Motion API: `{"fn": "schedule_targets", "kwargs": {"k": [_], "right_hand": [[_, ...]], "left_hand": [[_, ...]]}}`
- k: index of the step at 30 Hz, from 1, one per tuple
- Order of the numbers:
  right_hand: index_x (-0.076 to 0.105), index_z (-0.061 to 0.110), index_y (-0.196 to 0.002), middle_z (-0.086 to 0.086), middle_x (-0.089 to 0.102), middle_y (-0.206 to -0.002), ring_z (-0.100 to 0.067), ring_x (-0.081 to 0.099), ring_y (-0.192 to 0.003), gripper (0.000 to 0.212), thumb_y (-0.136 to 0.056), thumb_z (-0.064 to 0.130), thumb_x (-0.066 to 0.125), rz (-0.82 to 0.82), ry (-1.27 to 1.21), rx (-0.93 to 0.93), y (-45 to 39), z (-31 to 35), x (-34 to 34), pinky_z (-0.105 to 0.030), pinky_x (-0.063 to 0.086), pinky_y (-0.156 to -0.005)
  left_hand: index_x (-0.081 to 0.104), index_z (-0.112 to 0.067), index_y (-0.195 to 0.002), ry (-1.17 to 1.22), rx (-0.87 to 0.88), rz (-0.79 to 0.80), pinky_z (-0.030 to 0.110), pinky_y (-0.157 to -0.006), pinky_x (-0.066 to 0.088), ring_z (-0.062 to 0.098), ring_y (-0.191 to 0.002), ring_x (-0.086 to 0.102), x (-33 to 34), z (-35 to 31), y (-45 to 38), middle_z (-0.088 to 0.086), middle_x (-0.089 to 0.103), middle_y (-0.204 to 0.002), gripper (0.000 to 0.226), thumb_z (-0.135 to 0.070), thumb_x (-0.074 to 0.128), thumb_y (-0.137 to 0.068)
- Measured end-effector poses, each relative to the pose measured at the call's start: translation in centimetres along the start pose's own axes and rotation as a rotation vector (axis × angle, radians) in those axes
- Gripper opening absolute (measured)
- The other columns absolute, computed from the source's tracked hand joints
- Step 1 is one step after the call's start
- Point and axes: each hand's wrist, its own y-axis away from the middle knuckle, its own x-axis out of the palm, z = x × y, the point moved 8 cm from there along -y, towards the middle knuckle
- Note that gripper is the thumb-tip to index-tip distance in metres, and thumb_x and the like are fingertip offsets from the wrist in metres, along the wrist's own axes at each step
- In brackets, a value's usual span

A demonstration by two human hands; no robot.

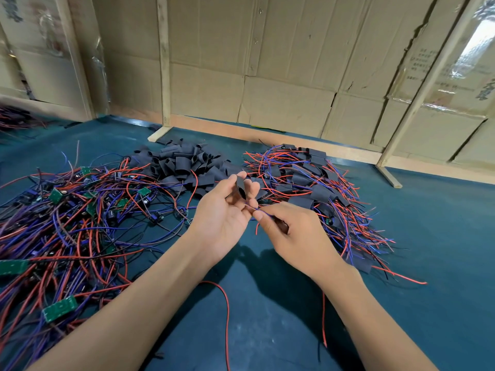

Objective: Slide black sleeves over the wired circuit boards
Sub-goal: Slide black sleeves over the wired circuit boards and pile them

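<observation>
The left hand [227,207] is raised palm-up over the table [428,263], its fingers [235,180] curled to pinch a short black sleeve [240,188], a soft matte tube with its open round mouth tilted down toward the right hand; the right hand [292,234] sits just beside it, thumb and forefinger pinching the thin blue and red wires [258,210] whose tips touch the left fingers below the sleeve; the board on those wires seems tucked inside the right palm, though it is mostly hidden. Left of the hands sprawls a loose tangle of bare boards [60,307], small green rectangles trailing glossy red, blue and black leads; behind the hands lies a heap of empty sleeves [184,162], flattened or oval; to the right fans a sleeved pile [321,194]. Creased cardboard [267,76] on pale wooden battens walls the back.
</observation>
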Motion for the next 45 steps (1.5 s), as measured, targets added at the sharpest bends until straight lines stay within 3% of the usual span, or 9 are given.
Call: {"fn": "schedule_targets", "kwargs": {"k": [3,12,17,25,31,35,39,42,45], "right_hand": [[0.071,0.014,-0.079,0.008,0.044,-0.060,-0.006,0.042,-0.057,0.030,-0.101,0.030,0.057,0.008,-0.058,0.028,0.1,-0.3,0.0,-0.014,0.027,-0.057],[0.067,0.012,-0.073,0.010,0.046,-0.061,-0.009,0.039,-0.053,0.030,-0.099,0.025,0.057,-0.022,-0.148,0.056,0.3,-0.6,-0.1,-0.015,0.025,-0.055],[0.066,0.016,-0.074,0.010,0.049,-0.060,-0.010,0.034,-0.050,0.029,-0.099,0.028,0.057,-0.046,-0.194,0.080,0.3,-1.0,-0.2,-0.016,0.025,-0.052],[0.061,0.038,-0.072,0.018,0.049,-0.058,-0.003,0.036,-0.055,0.030,-0.096,0.024,0.051,-0.044,-0.327,0.256,-0.1,-2.5,-0.3,-0.021,0.030,-0.056],[0.068,0.014,-0.095,0.010,0.052,-0.064,-0.009,0.043,-0.056,0.025,-0.082,0.012,0.045,-0.137,-0.651,0.469,0.3,-4.4,0.2,-0.021,0.035,-0.053],[0.064,0.014,-0.100,0.001,0.065,-0.073,-0.016,0.054,-0.052,0.026,-0.095,-0.010,0.055,-0.223,-0.718,0.388,0.0,-3.8,-0.9,-0.026,0.045,-0.046],[0.062,0.014,-0.096,-0.002,0.071,-0.077,-0.015,0.058,-0.053,0.020,-0.089,-0.004,0.070,-0.297,-0.800,0.416,0.1,-4.6,-1.4,-0.025,0.042,-0.040],[0.068,0.020,-0.080,0.004,0.063,-0.067,-0.011,0.044,-0.049,0.013,-0.080,0.009,0.074,-0.301,-0.835,0.478,0.2,-5.5,-1.0,-0.021,0.038,-0.046],[0.069,0.015,-0.082,0.004,0.060,-0.069,-0.012,0.039,-0.053,0.010,-0.073,0.011,0.068,-0.235,-0.912,0.493,0.1,-5.5,-0.3,-0.021,0.035,-0.051]], "left_hand": [[0.058,-0.003,-0.111,-0.025,0.032,0.021,0.033,-0.073,0.060,0.027,-0.089,0.073,0.0,0.1,-0.2,0.013,0.065,-0.095,0.019,-0.014,0.043,-0.105],[0.059,0.001,-0.110,-0.063,0.020,0.037,0.040,-0.085,0.061,0.037,-0.106,0.070,0.3,0.7,0.1,0.020,0.061,-0.105,0.024,-0.012,0.040,-0.106],[0.059,-0.002,-0.112,-0.179,0.057,0.077,0.032,-0.070,0.060,0.033,-0.104,0.071,1.0,0.6,0.3,0.016,0.061,-0.104,0.022,-0.011,0.040,-0.106],[0.063,-0.007,-0.108,-0.439,0.236,0.103,0.033,-0.079,0.060,0.025,-0.087,0.072,1.1,0.4,0.4,0.012,0.068,-0.092,0.021,-0.003,0.043,-0.104],[0.055,-0.011,-0.123,-0.548,0.320,0.081,0.048,-0.093,0.056,0.036,-0.102,0.071,0.6,-0.1,0.4,0.021,0.069,-0.116,0.026,0.001,0.048,-0.101],[0.056,-0.015,-0.125,-0.560,0.359,0.106,0.042,-0.082,0.059,0.034,-0.098,0.072,0.8,-0.8,0.4,0.022,0.067,-0.119,0.034,-0.009,0.061,-0.092],[0.058,-0.020,-0.121,-0.625,0.371,0.103,0.025,-0.061,0.052,0.020,-0.088,0.071,0.8,-1.0,0.3,0.013,0.074,-0.108,0.042,-0.020,0.070,-0.081],[0.062,-0.020,-0.117,-0.649,0.343,0.067,0.024,-0.059,0.048,0.017,-0.083,0.067,0.3,-1.0,0.0,0.010,0.075,-0.102,0.044,-0.021,0.076,-0.075],[0.069,-0.014,-0.110,-0.604,0.295,0.070,0.025,-0.058,0.045,0.019,-0.083,0.065,0.2,-0.9,0.0,0.015,0.073,-0.105,0.035,-0.020,0.079,-0.077]]}}
